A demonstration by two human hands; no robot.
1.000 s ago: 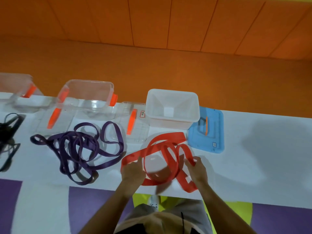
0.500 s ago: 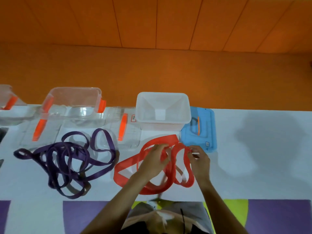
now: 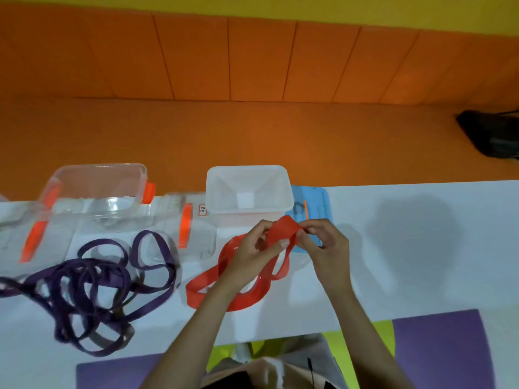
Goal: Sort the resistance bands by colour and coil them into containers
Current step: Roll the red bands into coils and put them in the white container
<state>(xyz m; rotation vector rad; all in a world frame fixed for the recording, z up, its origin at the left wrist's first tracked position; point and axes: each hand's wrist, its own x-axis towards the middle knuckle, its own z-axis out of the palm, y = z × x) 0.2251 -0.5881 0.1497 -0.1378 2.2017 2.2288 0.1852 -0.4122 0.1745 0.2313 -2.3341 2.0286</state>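
Head view — left hand [image 3: 250, 251], right hand [image 3: 326, 245] — fingers [image 3: 283, 244] tight on red band [image 3: 282, 230].

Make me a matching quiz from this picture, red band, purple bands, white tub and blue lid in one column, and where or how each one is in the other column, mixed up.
Things
1. red band
2. purple bands
3. white tub
4. blue lid

States
A. open, nothing inside
B. flat on the table, right of the tub
C. gripped by the left hand and the right hand
D. tangled loose on the table

Pairs: 1-C, 2-D, 3-A, 4-B
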